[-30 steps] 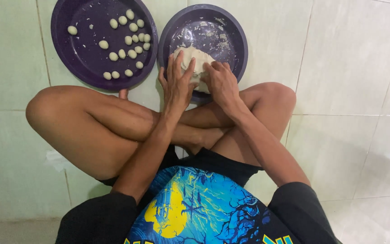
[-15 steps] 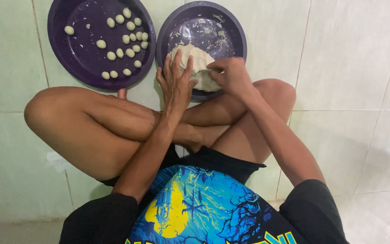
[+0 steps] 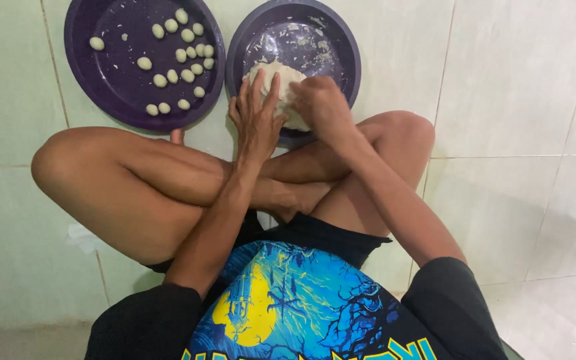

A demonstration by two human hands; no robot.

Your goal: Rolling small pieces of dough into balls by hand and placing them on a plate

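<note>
Presently: left hand (image 3: 256,120) flat, fingers spread, bracing dough lump (image 3: 281,90) in right-side purple tray (image 3: 341,47); right hand (image 3: 320,101) curled, pinching lump's edge. Dough balls (image 3: 181,57) on left purple tray (image 3: 95,87). Risk: tray skidding on smooth tiled floor (image 3: 501,133) under pull.

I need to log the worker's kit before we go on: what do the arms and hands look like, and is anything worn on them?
Both hands, left hand and right hand, are bare: no gloves, rings, watch or bands show. The forearms are bare too. Short black sleeves end above the elbows, part of a black shirt with a blue and yellow print on the front.
</note>
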